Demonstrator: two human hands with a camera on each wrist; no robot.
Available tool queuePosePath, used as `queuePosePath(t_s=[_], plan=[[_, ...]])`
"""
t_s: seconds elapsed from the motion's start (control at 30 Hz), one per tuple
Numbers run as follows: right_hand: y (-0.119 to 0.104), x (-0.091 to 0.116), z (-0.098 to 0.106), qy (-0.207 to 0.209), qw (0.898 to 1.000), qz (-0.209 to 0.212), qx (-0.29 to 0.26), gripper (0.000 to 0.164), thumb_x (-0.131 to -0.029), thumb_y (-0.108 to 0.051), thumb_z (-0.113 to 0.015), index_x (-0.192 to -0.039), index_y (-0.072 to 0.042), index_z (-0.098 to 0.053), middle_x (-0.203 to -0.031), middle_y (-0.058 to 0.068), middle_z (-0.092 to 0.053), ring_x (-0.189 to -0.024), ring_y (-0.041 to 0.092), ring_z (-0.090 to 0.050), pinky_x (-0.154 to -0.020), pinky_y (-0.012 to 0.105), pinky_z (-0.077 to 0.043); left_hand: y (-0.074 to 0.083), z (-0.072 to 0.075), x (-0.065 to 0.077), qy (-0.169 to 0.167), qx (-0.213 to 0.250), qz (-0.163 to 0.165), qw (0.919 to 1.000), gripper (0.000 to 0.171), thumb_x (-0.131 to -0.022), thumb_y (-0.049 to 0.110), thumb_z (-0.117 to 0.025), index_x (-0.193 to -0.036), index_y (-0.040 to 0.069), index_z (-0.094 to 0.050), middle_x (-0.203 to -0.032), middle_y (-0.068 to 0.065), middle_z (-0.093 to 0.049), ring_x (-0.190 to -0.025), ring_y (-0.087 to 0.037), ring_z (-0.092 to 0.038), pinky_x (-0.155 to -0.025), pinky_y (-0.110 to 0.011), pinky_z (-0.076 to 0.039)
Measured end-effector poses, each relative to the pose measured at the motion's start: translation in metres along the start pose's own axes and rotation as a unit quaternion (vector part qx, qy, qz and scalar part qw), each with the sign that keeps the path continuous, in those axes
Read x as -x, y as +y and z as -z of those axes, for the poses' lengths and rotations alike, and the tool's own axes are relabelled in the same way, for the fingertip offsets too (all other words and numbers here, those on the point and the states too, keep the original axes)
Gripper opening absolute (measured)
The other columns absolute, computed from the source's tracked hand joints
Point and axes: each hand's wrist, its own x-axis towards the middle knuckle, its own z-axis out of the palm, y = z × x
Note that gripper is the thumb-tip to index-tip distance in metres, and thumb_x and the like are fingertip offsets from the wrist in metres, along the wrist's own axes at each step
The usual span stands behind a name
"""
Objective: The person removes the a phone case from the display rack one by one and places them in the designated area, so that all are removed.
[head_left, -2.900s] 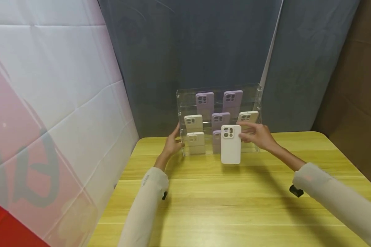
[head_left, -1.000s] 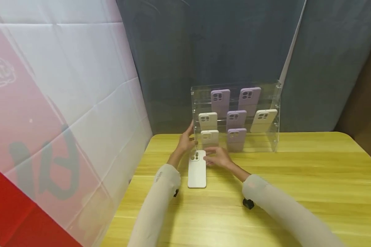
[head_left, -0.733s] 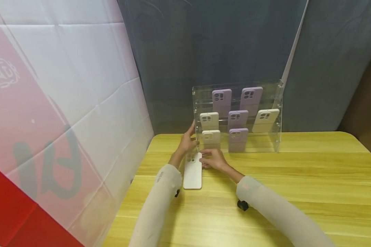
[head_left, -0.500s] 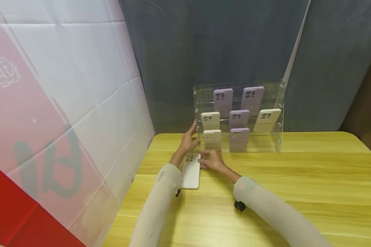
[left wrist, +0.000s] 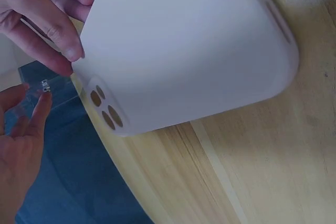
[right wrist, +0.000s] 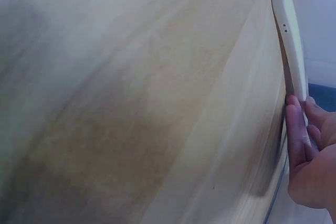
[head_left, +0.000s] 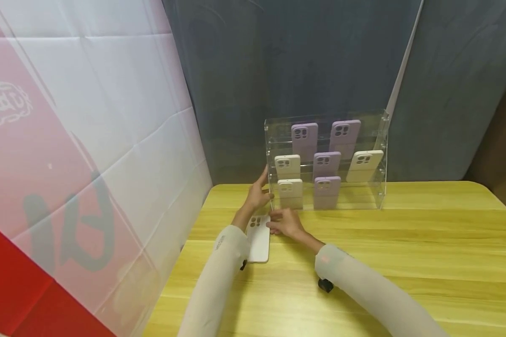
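My right hand [head_left: 287,223] pinches a white phone case [head_left: 259,241] by its edge near the camera cutouts. In the right wrist view the thumb sits on one face of the phone case [right wrist: 291,40] and fingers on the other. My left hand [head_left: 258,194] holds the left side panel of a clear acrylic display stand [head_left: 358,199]. The left wrist view shows that left hand [left wrist: 23,145] at the stand's edge, with the white case large in front. Purple phone cases [head_left: 326,193] and cream-white phone cases [head_left: 290,194] lean in the stand's tiers.
The stand rests near the back of a wood-grain table [head_left: 405,262]. A dark grey curtain [head_left: 320,56] hangs behind it. To the left stands a white and pink cloth wall [head_left: 143,159], and a brown panel [head_left: 499,131] is at the right.
My right hand has carried the white phone case from in front of the stand's right half down and left, beside my left forearm. My left hand has stayed on the stand.
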Motion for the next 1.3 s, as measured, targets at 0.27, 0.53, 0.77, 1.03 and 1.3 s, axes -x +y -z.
queuePosePath(t_s=[0.27,0.53,0.77,1.03,1.3], plan=[[0.002,0.003,-0.001,-0.009,1.0,0.025,-0.007,0.036,-0.087,0.003,-0.08,-0.12,0.014,-0.069,-0.112,0.029,-0.073,-0.071,0.031,-0.078,-0.062,0.031,-0.067,0.0,0.0,0.001,-0.003,0.006,0.003,1.0,0.111,-0.083,-0.025,-0.06,-0.168,0.029,-0.013,-0.164,-0.02,-0.037,-0.141,-0.04,-0.05,-0.107,-0.043,-0.056],[0.001,0.006,0.007,-0.018,0.998,0.057,0.008,0.036,-0.087,0.0,-0.081,-0.119,0.013,-0.07,-0.11,0.029,-0.074,-0.08,0.033,-0.078,-0.063,0.031,-0.067,0.0,-0.001,-0.001,-0.004,0.008,-0.014,0.9999,0.109,-0.084,-0.025,-0.059,-0.168,0.024,-0.012,-0.164,-0.023,-0.035,-0.143,-0.043,-0.047,-0.108,-0.047,-0.055],[0.001,0.011,0.018,-0.004,0.995,0.074,0.071,0.033,-0.089,-0.008,-0.082,-0.118,0.005,-0.074,-0.109,0.022,-0.076,-0.079,0.028,-0.079,-0.061,0.026,-0.066,0.001,-0.001,0.001,0.002,0.009,-0.011,0.9999,0.108,-0.082,-0.025,-0.059,-0.168,0.023,-0.013,-0.162,-0.025,-0.037,-0.142,-0.044,-0.047,-0.107,-0.049,-0.055],[-0.001,0.023,0.041,-0.025,0.998,0.052,0.029,0.04,-0.09,-0.008,-0.08,-0.127,0.007,-0.069,-0.117,0.027,-0.072,-0.073,0.029,-0.078,-0.065,0.032,-0.067,0.0,-0.001,0.001,0.001,0.003,-0.013,0.9999,0.11,-0.082,-0.026,-0.059,-0.168,0.023,-0.012,-0.16,-0.028,-0.039,-0.136,-0.047,-0.052,-0.103,-0.049,-0.058],[0.008,0.038,0.076,-0.01,0.997,0.055,0.046,0.042,-0.091,-0.01,-0.08,-0.127,0.008,-0.068,-0.116,0.027,-0.073,-0.072,0.031,-0.077,-0.066,0.038,-0.068,-0.002,0.0,0.0,-0.003,0.002,0.0,1.0,0.113,-0.081,-0.025,-0.062,-0.168,0.027,-0.012,-0.16,-0.026,-0.039,-0.131,-0.048,-0.056,-0.099,-0.047,-0.061]])
